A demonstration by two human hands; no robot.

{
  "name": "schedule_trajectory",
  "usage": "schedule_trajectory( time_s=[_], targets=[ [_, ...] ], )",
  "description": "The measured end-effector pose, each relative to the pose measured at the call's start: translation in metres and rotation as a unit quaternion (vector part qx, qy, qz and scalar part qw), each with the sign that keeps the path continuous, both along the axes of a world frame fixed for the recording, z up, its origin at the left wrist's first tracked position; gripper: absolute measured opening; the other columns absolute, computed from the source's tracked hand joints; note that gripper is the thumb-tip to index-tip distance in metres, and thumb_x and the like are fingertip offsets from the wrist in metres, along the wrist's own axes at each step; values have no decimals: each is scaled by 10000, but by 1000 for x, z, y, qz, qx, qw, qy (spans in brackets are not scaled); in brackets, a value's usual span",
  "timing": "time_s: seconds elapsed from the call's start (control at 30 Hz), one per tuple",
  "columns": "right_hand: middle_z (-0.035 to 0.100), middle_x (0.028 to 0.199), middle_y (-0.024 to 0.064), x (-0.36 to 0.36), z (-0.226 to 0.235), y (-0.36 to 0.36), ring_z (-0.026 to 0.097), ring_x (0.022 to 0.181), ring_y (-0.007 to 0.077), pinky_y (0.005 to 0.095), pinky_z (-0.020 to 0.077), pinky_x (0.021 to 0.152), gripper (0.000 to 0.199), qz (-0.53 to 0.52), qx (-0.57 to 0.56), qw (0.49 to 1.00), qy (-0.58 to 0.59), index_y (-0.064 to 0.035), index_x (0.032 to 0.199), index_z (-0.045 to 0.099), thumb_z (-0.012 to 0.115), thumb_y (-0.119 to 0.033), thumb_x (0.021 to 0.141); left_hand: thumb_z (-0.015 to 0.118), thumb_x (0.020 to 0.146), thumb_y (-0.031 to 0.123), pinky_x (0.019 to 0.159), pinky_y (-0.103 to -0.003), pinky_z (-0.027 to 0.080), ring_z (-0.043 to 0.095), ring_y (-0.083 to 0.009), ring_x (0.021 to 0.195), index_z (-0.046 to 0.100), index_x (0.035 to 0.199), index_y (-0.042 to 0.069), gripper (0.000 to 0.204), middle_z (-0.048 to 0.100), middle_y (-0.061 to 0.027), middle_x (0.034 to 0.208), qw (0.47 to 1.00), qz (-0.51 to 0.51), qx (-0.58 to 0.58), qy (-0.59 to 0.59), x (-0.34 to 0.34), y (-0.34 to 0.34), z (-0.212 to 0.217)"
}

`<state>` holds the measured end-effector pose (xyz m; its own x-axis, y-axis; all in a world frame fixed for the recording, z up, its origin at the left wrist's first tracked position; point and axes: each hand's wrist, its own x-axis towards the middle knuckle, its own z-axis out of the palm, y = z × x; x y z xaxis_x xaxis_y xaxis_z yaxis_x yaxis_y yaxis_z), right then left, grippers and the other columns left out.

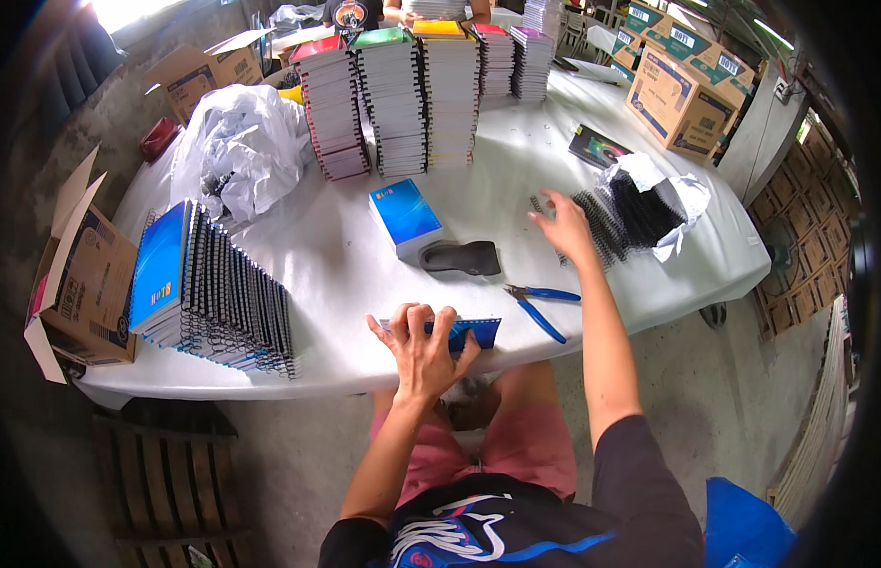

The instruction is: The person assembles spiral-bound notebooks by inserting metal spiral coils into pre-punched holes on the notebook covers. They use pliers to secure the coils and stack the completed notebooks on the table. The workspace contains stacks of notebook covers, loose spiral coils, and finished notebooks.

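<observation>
Left hand (423, 355) holds blue notebook (484, 332), fingers spread; right hand (565, 230) at black coils (639, 216), pinch unclear. Likely coil-fetching; next calls for freeing one coil cleanly.

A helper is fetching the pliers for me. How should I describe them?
Start at the white-covered table and look along its edge nearest the person. Just right of the blue-covered notebook in the left hand lie the pliers, close to a dark object. Their two splayed, bright-blue handles set them apart from that dark piece.
</observation>
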<state>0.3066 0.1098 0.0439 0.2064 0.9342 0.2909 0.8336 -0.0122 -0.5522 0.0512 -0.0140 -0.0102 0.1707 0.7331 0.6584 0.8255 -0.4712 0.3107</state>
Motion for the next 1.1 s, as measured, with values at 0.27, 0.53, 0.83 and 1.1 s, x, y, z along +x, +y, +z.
schedule_trajectory(
  time_s=[0.27,0.53,0.83,1.1],
  targets=[
    [561,1028,224,10,-48,32,550,1000,374,434,446,874,611,58,65,994,-69,-68,1353,364,511,-10,762,731,489,578,871,-699,175,359,-326,1062,481,873,87,672,406,-110,976,996,71,-19,-57,24,-4,9],
    [545,842,111,-50,54,-60,536,719,259,329,453,698,437,246,83,966,0,-119,1279,511,509,-35,851,798,465,552,794,-495,283,369,-306,1005,473,827,132,643,412,-83,967,986,141,64,-64,4,14,-3],
    [595,847,92,-73,12,-109,583,763,213,313,462,680,234,291,7,953,80,-97,1029,666,640,-51,802,773,470,575,923,-734,81,349,-312,1081,501,861,143,643,442,-54,1024,990,124,39,-55,3,7,-1],
    [623,882,70,-84,1,-106,606,769,182,289,484,690,226,297,47,937,177,-97,929,712,715,-17,718,749,499,560,910,-726,75,330,-324,1100,513,854,144,595,435,-54,1019,990,123,29,-57,-2,8,3]
  ],
)
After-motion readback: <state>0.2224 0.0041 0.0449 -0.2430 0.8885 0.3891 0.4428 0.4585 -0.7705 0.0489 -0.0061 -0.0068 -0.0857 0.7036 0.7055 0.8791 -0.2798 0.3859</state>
